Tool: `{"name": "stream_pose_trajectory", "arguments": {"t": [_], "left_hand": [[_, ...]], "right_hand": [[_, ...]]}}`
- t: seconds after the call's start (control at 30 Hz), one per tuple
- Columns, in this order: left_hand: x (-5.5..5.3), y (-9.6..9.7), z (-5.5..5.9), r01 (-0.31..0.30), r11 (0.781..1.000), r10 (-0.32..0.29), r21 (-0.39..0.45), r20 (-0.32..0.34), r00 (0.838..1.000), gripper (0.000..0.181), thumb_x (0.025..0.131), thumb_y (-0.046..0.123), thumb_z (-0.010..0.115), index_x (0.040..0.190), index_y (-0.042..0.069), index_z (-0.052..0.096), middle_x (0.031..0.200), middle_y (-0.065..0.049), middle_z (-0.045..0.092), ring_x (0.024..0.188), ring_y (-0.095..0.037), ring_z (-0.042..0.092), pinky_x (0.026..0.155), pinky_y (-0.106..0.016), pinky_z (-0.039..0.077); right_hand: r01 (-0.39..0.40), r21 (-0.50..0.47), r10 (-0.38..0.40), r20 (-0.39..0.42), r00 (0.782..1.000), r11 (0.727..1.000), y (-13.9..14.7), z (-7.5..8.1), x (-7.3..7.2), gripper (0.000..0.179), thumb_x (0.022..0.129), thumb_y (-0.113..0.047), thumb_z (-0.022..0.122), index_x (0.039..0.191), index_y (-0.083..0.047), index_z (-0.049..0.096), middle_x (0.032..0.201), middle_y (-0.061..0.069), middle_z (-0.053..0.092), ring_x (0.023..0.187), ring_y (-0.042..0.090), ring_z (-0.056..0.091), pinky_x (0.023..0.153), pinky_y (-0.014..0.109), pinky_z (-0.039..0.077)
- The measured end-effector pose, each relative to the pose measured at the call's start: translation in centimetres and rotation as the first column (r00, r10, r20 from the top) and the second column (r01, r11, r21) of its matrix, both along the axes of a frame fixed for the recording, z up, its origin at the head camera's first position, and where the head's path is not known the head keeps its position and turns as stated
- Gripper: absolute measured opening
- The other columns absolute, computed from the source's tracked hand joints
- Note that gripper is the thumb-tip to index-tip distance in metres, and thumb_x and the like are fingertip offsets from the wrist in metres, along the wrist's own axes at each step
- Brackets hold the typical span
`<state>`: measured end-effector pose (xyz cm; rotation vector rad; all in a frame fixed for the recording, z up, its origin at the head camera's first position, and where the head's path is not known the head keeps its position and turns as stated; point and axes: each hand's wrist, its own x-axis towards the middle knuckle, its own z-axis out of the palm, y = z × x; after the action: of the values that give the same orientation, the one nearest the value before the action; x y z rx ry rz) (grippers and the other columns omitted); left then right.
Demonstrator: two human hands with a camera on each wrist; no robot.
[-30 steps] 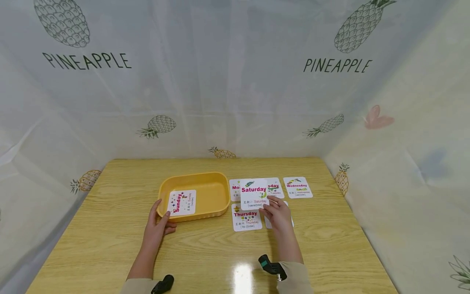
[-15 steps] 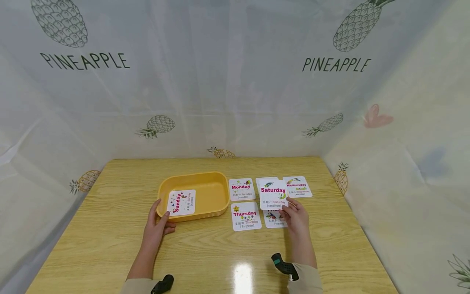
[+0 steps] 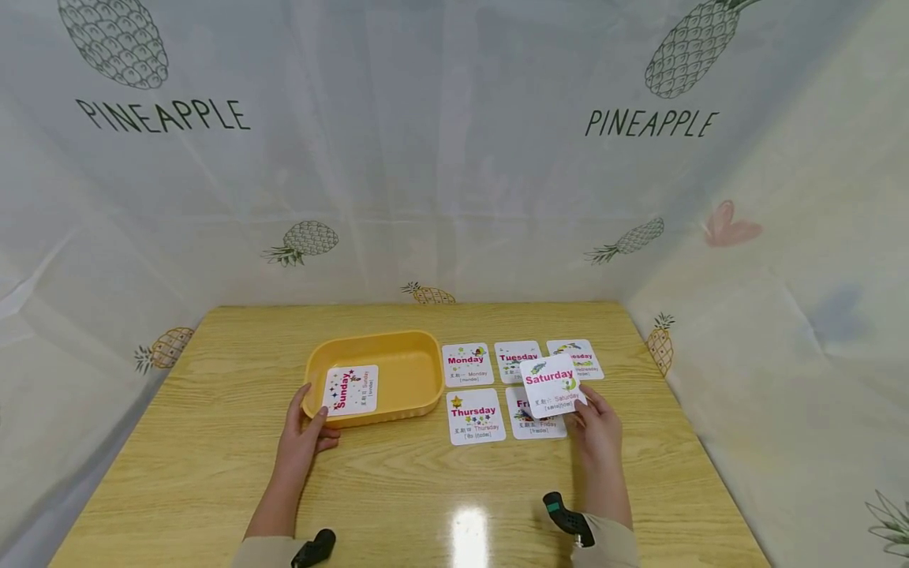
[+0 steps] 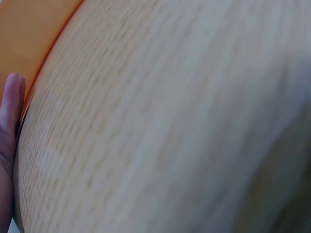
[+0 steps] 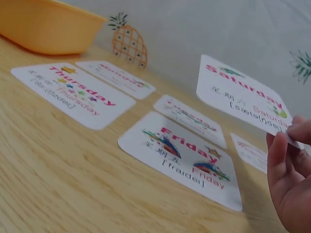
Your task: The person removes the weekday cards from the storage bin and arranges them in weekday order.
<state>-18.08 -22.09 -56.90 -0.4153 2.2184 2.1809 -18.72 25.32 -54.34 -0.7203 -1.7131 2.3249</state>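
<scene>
My right hand (image 3: 600,426) pinches the Saturday card (image 3: 550,386) by its lower right corner. In the right wrist view that card (image 5: 243,94) is raised above the table, tilted. Below it lie the Friday card (image 3: 521,422), the Tuesday card (image 3: 517,352) and the Wednesday card (image 3: 582,347), each partly covered in the head view. The Thursday card (image 3: 476,426) and the Monday card (image 3: 467,371) lie to their left. My left hand (image 3: 301,442) grips the near left corner of a yellow tray (image 3: 408,410). Inside the tray, the Sunday card (image 3: 351,390) lies turned sideways.
The wooden table (image 3: 398,489) extends in front of the cards and to both sides. A hanging cloth (image 3: 454,158) printed with pineapples rises behind the table and along its sides. Dark wrist cameras (image 3: 568,517) sit at both sleeves.
My right hand has carried the Saturday card rightward, from over Monday and Tuesday to over Friday's upper right. The card has turned slightly. The left hand and tray stay in place.
</scene>
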Motion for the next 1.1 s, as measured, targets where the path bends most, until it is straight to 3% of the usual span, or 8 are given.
{"name": "stream_pose_trajectory", "arguments": {"t": [0.3, 0.5, 0.83, 1.1], "left_hand": [[0.0, -0.1, 0.3, 0.001, 1.0, -0.001, 0.002, -0.008, 1.0, 0.064, 0.102, 0.034, 0.052, 0.155, 0.035, 0.015, 0.135, -0.017, 0.038, 0.075, -0.018, 0.068, 0.068, -0.03, 0.059], [0.0, -0.2, 0.1, -0.001, 1.0, 0.001, 0.016, -0.002, 1.0, 0.065, 0.102, 0.034, 0.052, 0.155, 0.037, 0.015, 0.138, -0.016, 0.036, 0.075, -0.018, 0.068, 0.068, -0.03, 0.059], [0.1, -0.2, -0.1, -0.003, 1.0, 0.003, 0.015, 0.005, 1.0, 0.064, 0.102, 0.033, 0.051, 0.155, 0.04, 0.015, 0.137, -0.016, 0.037, 0.075, -0.018, 0.068, 0.068, -0.032, 0.06], [0.0, -0.1, -0.3, -0.006, 1.0, 0.006, 0.016, -0.006, 1.0, 0.064, 0.101, 0.035, 0.053, 0.154, 0.038, 0.017, 0.133, -0.019, 0.041, 0.074, -0.019, 0.068, 0.067, -0.032, 0.06]], "right_hand": [[0.061, -0.054, -0.062, -0.002, 0.998, 0.997, 1.0, -0.3, 0.7, 0.036, 0.1, 0.001, 0.047, 0.136, -0.004, 0.048, 0.101, 0.002, 0.06, 0.074, 0.015, 0.065, 0.074, 0.031, 0.059], [0.077, -0.014, -0.077, 0.019, 0.997, 0.997, 2.1, -0.4, 1.5, 0.037, 0.1, 0.001, 0.047, 0.137, -0.004, 0.047, 0.097, 0.0, 0.063, 0.076, 0.017, 0.066, 0.075, 0.035, 0.059], [0.129, 0.041, -0.132, 0.077, 0.988, 0.991, 3.5, -0.7, 2.5, 0.046, 0.093, 0.003, 0.062, 0.136, -0.002, 0.047, 0.084, -0.004, 0.063, 0.066, 0.014, 0.065, 0.068, 0.029, 0.059], [0.217, 0.142, -0.23, 0.085, 0.969, 0.966, 4.2, -1.3, 2.5, 0.05, 0.084, 0.012, 0.069, 0.128, -0.004, 0.051, 0.082, -0.004, 0.061, 0.063, 0.012, 0.066, 0.063, 0.028, 0.059]]}}
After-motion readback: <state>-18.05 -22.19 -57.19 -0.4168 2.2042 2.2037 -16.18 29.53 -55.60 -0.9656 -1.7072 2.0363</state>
